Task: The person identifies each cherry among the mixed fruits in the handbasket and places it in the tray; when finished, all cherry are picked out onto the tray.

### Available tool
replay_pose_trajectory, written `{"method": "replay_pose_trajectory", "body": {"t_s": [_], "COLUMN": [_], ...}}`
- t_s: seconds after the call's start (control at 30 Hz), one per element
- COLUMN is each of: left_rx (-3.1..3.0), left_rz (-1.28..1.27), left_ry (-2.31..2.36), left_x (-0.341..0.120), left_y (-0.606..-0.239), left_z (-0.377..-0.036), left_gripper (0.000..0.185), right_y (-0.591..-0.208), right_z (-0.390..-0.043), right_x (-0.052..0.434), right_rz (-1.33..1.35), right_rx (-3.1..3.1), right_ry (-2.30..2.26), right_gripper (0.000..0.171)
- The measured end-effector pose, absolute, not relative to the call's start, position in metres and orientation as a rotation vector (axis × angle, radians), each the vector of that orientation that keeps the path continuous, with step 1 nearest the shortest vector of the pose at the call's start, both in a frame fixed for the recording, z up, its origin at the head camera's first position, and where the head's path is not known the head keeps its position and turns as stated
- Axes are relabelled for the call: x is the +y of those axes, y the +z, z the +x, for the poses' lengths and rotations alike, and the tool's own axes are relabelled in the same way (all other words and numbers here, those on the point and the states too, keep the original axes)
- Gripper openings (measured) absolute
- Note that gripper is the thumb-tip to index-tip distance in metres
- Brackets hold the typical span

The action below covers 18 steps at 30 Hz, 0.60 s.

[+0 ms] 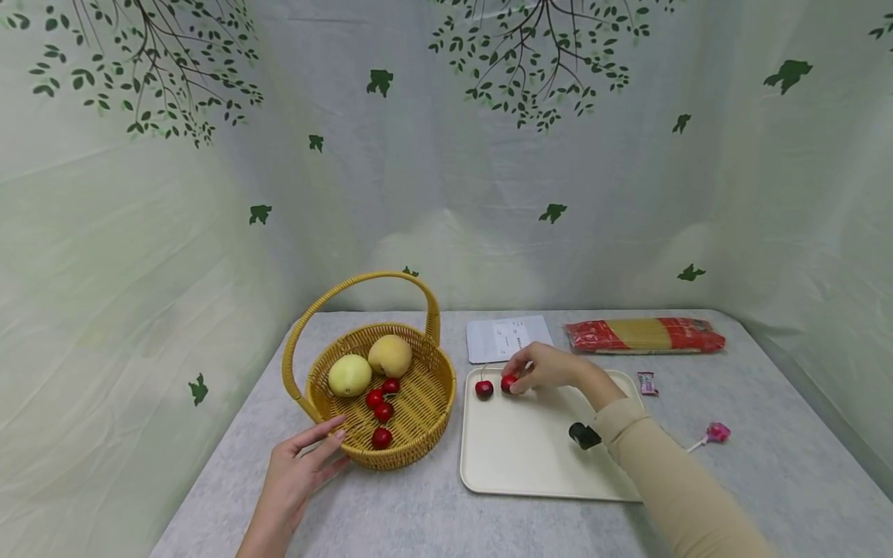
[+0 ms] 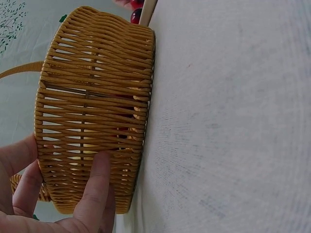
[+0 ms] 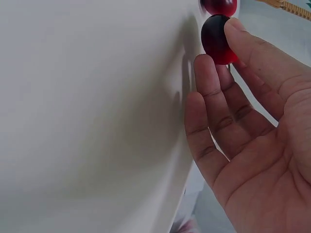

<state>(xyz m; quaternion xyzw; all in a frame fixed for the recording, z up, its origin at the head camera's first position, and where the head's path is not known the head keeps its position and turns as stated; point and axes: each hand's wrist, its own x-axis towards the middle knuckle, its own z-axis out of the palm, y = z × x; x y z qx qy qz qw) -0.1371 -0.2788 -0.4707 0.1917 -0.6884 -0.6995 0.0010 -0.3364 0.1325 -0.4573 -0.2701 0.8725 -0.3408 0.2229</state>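
Observation:
My right hand pinches a red cherry between thumb and fingertips, low over the cream tray. Another dark red cherry with a thin stem lies beside it at the tray's far left corner. On the left, my left hand touches the near left side of a wicker basket. In the left wrist view, its fingers lie against the woven wall and at the rim. Inside the basket are a pale green fruit, a yellowish fruit and several red cherries.
Behind the tray lie a white card with printed text and a red-and-yellow packet. Right of the tray are a small wrapped sweet and a pink lollipop. The basket's tall handle arches upward. A leaf-patterned curtain surrounds the table.

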Motion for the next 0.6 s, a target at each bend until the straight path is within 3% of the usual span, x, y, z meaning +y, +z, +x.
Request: {"method": "replay_pose_trajectory", "body": {"t_s": [0.6], "left_rx": [-2.197], "left_rz": [0.605], "left_ry": [-2.178], "left_x": [-0.2786], "left_y": [-0.4703], "left_z": [-0.1374], "left_gripper": [0.045], "right_y": [-0.4649], "right_z": [-0.3327], "right_x": [0.1347], "right_rz": [-0.706], "right_rx": [2.364], "right_ry": [-0.984], "right_gripper": [0.021]}}
